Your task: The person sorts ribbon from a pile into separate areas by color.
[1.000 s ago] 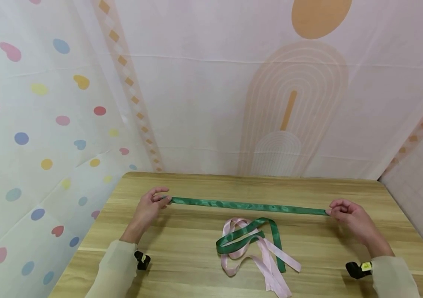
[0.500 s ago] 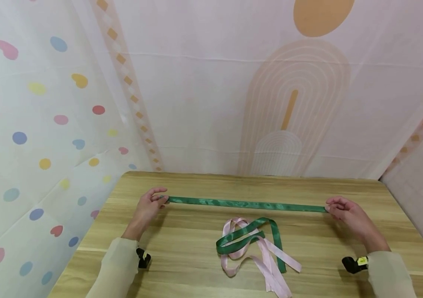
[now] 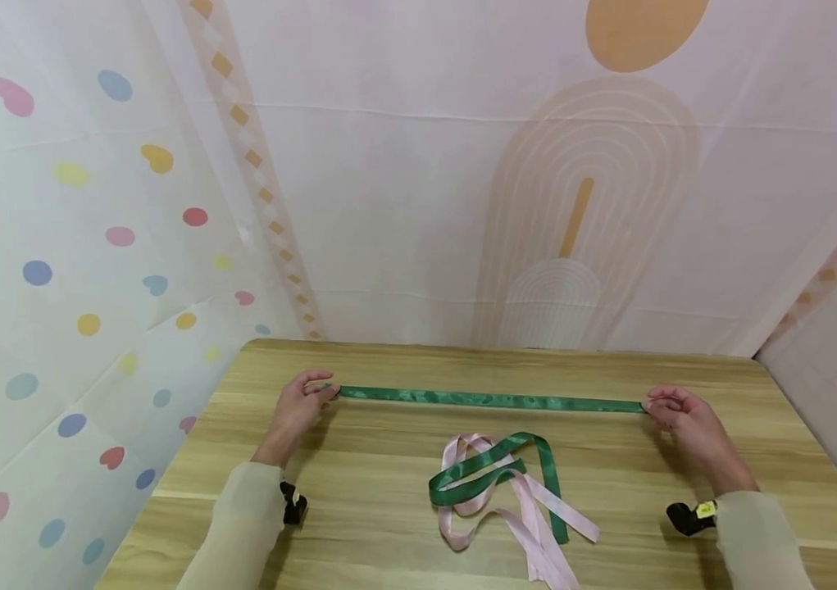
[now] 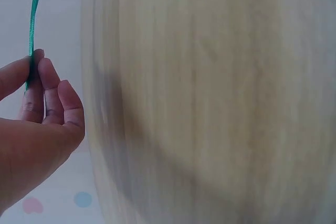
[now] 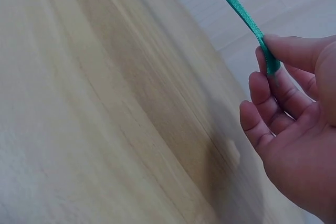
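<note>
A green satin ribbon [image 3: 490, 399] is stretched nearly straight between the two hands, above the table. My left hand [image 3: 302, 410] pinches its left end between thumb and index finger; the left wrist view shows that ribbon [image 4: 32, 30] edge-on at the fingertips. At the other end my right hand [image 3: 693, 422] pinches the ribbon, and in the right wrist view a short tail of the ribbon [image 5: 272, 61] pokes out below the thumb. Nearer the body, a second green ribbon [image 3: 549, 479] lies loosely looped over pink ribbon [image 3: 566, 510] on the tabletop.
The wood-grain table [image 3: 374, 508] reaches back to a patterned cloth wall [image 3: 388, 205]. A dotted cloth [image 3: 20, 328] hangs along the left side. Black wrist cameras sit at both cuffs, the right camera [image 3: 689, 518] bearing a yellow label.
Both hands keep hold of the taut green ribbon. The right hand has shifted slightly back and inward, bringing the ribbon a little farther from the loose pile, which lies unchanged.
</note>
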{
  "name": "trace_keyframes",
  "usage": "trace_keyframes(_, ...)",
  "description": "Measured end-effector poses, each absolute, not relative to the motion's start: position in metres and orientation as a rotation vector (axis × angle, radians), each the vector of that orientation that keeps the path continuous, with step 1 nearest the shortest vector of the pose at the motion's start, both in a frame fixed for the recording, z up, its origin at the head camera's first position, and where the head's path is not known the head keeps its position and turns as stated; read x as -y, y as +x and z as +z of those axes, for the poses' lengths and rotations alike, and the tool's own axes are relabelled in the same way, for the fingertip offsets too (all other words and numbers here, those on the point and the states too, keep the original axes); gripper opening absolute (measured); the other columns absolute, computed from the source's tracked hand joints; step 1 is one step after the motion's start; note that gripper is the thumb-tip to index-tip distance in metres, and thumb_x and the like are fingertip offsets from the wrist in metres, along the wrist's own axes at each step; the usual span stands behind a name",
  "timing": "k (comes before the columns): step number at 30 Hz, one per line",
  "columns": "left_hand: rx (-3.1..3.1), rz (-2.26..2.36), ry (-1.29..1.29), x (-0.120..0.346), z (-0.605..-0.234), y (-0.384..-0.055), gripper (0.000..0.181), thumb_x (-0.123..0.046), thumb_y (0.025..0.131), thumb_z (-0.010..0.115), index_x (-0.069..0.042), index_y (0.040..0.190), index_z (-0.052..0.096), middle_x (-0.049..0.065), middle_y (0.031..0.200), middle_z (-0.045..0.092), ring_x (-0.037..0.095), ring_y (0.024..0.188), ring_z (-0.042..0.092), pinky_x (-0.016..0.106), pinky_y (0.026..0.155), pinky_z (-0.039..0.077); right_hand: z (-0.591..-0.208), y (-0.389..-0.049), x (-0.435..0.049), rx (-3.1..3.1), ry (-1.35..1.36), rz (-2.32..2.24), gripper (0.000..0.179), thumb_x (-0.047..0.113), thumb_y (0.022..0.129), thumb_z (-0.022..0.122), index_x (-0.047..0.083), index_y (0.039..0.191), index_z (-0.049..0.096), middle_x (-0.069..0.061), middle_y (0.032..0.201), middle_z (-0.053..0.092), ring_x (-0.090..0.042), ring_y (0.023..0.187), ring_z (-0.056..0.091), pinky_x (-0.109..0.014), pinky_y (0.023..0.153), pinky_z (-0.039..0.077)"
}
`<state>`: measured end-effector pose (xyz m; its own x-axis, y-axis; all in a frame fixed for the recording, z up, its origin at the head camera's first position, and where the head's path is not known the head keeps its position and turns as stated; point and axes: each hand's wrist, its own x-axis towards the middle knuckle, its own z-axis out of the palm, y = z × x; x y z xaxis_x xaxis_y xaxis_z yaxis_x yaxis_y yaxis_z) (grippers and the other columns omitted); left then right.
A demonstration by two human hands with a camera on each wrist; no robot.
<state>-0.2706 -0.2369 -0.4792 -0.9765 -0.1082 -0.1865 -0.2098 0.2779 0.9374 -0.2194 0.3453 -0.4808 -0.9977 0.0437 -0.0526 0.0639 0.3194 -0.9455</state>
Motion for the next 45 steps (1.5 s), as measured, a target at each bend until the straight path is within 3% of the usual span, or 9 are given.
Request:
trace_keyframes(5,-2.434,1.819,-0.344,0.236,-0.482,-0.277,0.039,-0.017,0.099,0.062,-0.005,0.135,0.052,-0.003,0.091,0.062,0.018,0.087,0.058,0.025,0.068,0.044,-0.483,-0.222,-0.343,-2.582,0.158,-1.82,0.025,0.02,0.099,0.061,-0.001,0.111,0.055,0.014,0.087,0.063,-0.004,0.077,0.056,-0.024,0.067,0.048)
trace_keyframes(14,-2.456,1.833,-0.416,0.234,-0.49,-0.285,0.037,-0.016,0.097,0.065,-0.004,0.13,0.056,-0.005,0.092,0.065,0.011,0.083,0.056,0.021,0.069,0.044,-0.487,-0.227,-0.338,-2.532,0.26,-1.933,0.017,0.014,0.098,0.062,-0.001,0.104,0.056,0.02,0.08,0.062,-0.003,0.074,0.056,-0.022,0.066,0.049)
trace_keyframes(29,-2.406,1.916,-0.418,0.232,-0.495,-0.293,0.037,-0.012,0.098,0.062,0.003,0.13,0.053,-0.008,0.088,0.071,0.004,0.08,0.064,0.018,0.072,0.049,-0.49,-0.237,-0.334,-2.609,0.276,-1.872,0.035,0.017,0.102,0.056,-0.009,0.125,0.047,0.025,0.084,0.06,0.004,0.08,0.055,-0.019,0.068,0.047)
trace_keyframes(38,-2.363,1.993,-0.437,0.23,-0.496,-0.297,0.035,-0.009,0.098,0.061,0.005,0.129,0.051,-0.006,0.085,0.071,0.005,0.075,0.065,0.017,0.072,0.053,-0.493,-0.244,-0.327,-2.65,0.383,-1.907,0.032,0.014,0.1,0.058,-0.008,0.122,0.051,0.023,0.079,0.058,0.001,0.074,0.053,-0.018,0.066,0.046)
trace_keyframes(45,-2.332,2.026,-0.466,0.228,-0.496,-0.3,0.036,-0.007,0.098,0.061,0.007,0.128,0.05,-0.005,0.082,0.069,0.004,0.072,0.063,0.017,0.068,0.053,-0.497,-0.249,-0.324,-2.623,0.48,-2.008,0.018,0.009,0.098,0.06,-0.004,0.111,0.056,0.027,0.075,0.059,0.004,0.073,0.054,-0.015,0.064,0.045)
